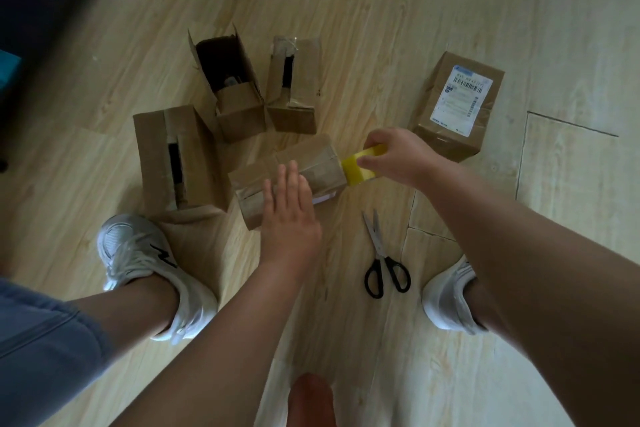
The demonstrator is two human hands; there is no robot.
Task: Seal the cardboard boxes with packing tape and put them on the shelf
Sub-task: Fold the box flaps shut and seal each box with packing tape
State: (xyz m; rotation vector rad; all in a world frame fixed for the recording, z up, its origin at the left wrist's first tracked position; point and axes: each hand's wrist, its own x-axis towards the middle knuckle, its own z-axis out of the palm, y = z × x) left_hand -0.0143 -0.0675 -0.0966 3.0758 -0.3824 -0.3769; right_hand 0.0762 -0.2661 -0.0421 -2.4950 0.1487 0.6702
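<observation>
Pointing its long axis up-right, box [311, 158] lies under flat left hand [289, 210]; right hand [398, 154] pinches tape roll [353, 168].

Light wood floor [381, 10]: 5 cardboard boxes [176, 156] mid-frame, scissors [384, 253] lower R of center, white sneakers [145, 263] lower L & R.

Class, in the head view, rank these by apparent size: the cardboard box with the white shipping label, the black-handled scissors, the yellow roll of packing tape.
1. Cardboard box with the white shipping label
2. Black-handled scissors
3. Yellow roll of packing tape, partly covered by the right hand, so this rank is unsure.
</observation>
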